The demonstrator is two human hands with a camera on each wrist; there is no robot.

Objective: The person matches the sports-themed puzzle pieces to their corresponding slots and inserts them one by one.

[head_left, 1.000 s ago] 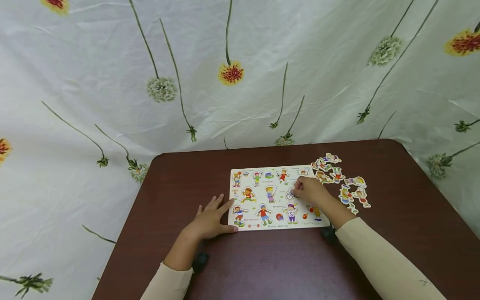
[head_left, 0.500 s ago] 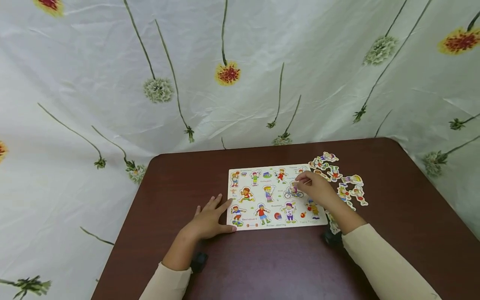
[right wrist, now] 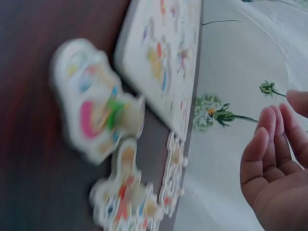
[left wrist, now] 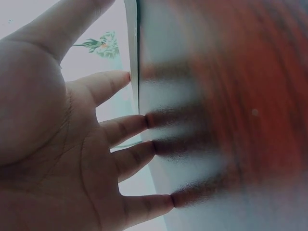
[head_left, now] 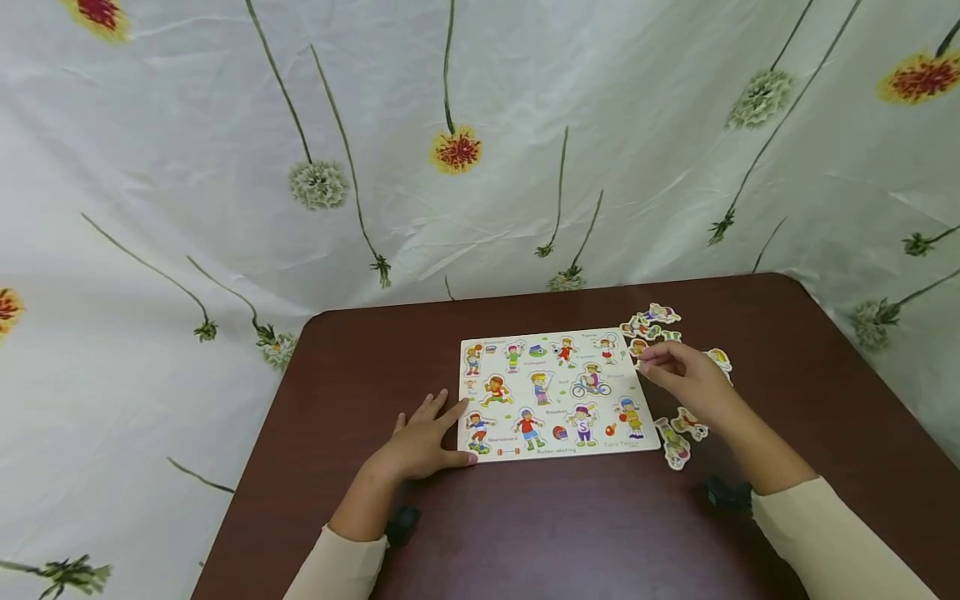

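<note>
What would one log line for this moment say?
left hand: flat, steadying board | right hand: empty, over loose pieces | table

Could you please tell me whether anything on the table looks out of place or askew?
Nothing looks damaged. The board lies square on the table, steadied by the left hand. The loose pieces lie scattered off its right edge, some overlapping, near the right hand.
</note>
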